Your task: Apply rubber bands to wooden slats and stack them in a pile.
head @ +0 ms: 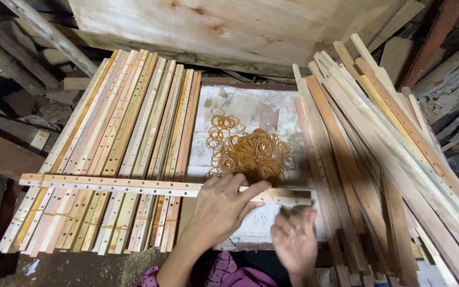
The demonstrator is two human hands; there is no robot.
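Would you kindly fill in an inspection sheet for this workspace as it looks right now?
Surface: white, scuffed board, partly bare, dust and shavings at its edges.
Job's things: bundle of drilled wooden slats lying crosswise; pile of rubber bands on the board.
Clutter: banded slat bundles laid in a row at left; loose slats heaped at right.
Hands: left hand presses on the crosswise bundle near its end; right hand blurred beside that end, what it holds cannot be told.
Cables: nothing seen.
Surroundings: large pale plank leaning at the top; dark scrap timber around the sides.
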